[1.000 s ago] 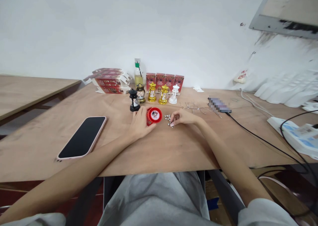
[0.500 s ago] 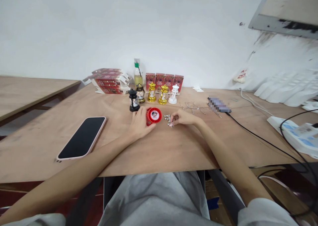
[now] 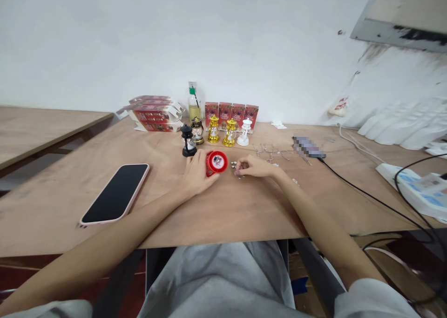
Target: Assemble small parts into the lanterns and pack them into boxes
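Observation:
My left hand (image 3: 196, 174) is wrapped around a small red lantern (image 3: 216, 162) lying on its side, its round base facing me. To the right of it my right hand (image 3: 254, 166) rests on the table with fingertips pinched over a little pile of small silvery button cells (image 3: 234, 164). What the pinch holds is too small to make out. Behind the hands stand a black lantern (image 3: 188, 142), a bronze one (image 3: 197, 131), two gold lanterns (image 3: 221, 131) and a white one (image 3: 244, 133).
A phone with a pink case (image 3: 116, 193) lies at the left. Red boxes (image 3: 232, 113), flat folded cartons (image 3: 155, 113) and a bottle (image 3: 193, 104) line the wall. Thin wire pieces (image 3: 272, 151), a black cable (image 3: 366, 192) and a white power strip (image 3: 414, 190) lie to the right.
My right hand has shifted slightly left and lifted its fingertips over the button cells. The left hand and red lantern stay put.

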A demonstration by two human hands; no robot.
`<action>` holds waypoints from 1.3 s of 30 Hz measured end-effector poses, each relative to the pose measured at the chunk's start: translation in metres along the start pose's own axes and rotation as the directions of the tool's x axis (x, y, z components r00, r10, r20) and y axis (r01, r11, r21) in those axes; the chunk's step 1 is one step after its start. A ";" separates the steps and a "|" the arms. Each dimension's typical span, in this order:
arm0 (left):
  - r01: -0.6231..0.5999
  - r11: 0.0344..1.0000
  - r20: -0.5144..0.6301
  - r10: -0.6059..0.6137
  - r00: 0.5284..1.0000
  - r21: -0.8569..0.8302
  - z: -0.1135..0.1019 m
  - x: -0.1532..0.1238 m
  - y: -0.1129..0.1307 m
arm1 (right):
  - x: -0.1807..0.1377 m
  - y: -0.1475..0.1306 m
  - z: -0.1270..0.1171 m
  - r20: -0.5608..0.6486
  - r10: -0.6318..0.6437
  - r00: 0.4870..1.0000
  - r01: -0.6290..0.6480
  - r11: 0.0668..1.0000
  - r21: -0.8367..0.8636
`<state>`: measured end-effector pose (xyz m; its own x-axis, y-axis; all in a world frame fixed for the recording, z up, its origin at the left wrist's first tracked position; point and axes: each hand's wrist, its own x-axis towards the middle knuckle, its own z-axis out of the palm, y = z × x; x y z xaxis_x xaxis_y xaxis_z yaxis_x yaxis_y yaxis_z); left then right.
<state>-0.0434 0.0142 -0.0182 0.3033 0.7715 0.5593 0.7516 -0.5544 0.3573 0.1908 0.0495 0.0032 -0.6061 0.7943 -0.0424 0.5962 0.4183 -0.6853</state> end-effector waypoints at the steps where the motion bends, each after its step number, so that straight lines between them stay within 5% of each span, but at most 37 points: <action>1: 0.002 1.000 0.002 -0.002 1.000 -0.003 0.000 0.000 0.000 | 0.000 -0.001 0.001 -0.019 -0.003 1.000 0.004 1.000 0.018; 6: 0.004 1.000 0.001 -0.004 1.000 -0.002 0.000 0.000 0.000 | 0.003 -0.003 0.007 -0.150 0.023 0.988 0.020 0.959 0.282; 13: -0.002 1.000 0.006 0.002 1.000 0.004 0.000 0.000 -0.001 | 0.011 -0.006 0.015 -0.349 0.007 0.937 0.216 0.774 0.596; 25: 0.008 1.000 0.011 -0.009 1.000 0.019 -0.001 0.000 0.000 | 0.008 -0.009 0.009 -0.417 0.087 0.905 0.304 0.553 0.776; 31: 0.000 1.000 0.024 0.000 1.000 0.006 -0.002 0.000 0.000 | 0.008 -0.015 0.010 -0.440 0.116 0.891 0.275 0.633 0.723; 39: 0.015 1.000 0.036 -0.015 0.999 0.002 -0.001 0.000 0.002 | 0.004 -0.037 0.021 -0.645 -0.018 0.764 0.389 0.811 0.437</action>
<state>-0.0420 0.0128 -0.0167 0.3129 0.7904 0.5266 0.7574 -0.5422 0.3639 0.1557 0.0281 0.0131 -0.1341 0.8833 0.4493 0.0174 0.4554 -0.8901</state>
